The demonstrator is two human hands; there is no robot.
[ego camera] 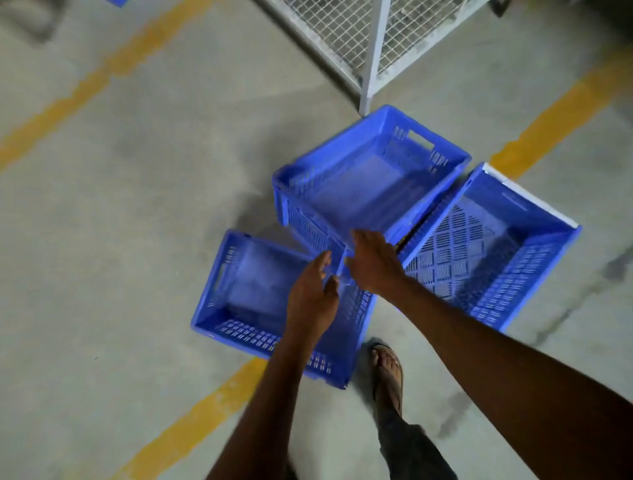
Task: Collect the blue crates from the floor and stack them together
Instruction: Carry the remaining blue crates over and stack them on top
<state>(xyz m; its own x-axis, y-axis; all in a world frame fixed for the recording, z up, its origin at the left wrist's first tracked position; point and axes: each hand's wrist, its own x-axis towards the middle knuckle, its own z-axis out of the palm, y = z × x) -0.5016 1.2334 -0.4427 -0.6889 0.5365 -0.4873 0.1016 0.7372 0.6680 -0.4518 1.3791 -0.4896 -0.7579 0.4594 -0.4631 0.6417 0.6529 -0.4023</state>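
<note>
Three blue slotted crates sit close together on the concrete floor. The middle crate [359, 185] looks raised and tilted, and its near corner overlaps the other two. My right hand [375, 265] grips that near corner. My left hand [311, 298] hovers just left of the same corner with its fingers apart and nothing in it. Below my left hand, the left crate [253, 291] lies flat on the floor. The right crate [479, 246] has a diamond-patterned base and a white strip on its far rim.
A white wire-mesh cage [371, 44] stands just behind the middle crate. Yellow floor lines [555, 113] run diagonally on both sides. My sandalled foot [388, 370] is next to the left crate. The edge of another blue object [118, 2] shows at the top left.
</note>
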